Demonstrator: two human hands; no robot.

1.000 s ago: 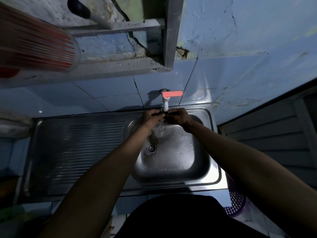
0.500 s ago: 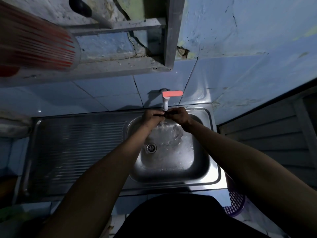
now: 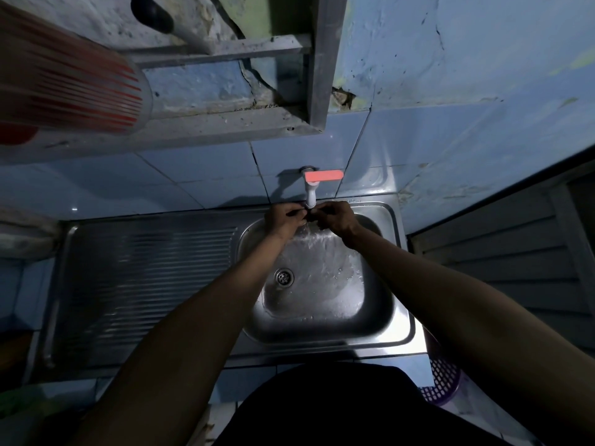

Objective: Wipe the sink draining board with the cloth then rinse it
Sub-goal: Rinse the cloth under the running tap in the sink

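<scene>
While both forearms reached out over the steel sink basin (image 3: 325, 323), the left hand (image 3: 283, 217) and right hand (image 3: 336, 217) met right under the white plastic tap with the orange lever (image 3: 314, 185), knuckles up, fingers curled in and pinching a small dark cloth (image 3: 307, 215) between them. Pretty dim, so I couldn't make out much of the cloth itself. Water was splashing down into the basin below them. The ribbed steel draining board (image 3: 145, 284) sat off to the left, and a purple mesh basket (image 3: 442, 381) near right.
</scene>
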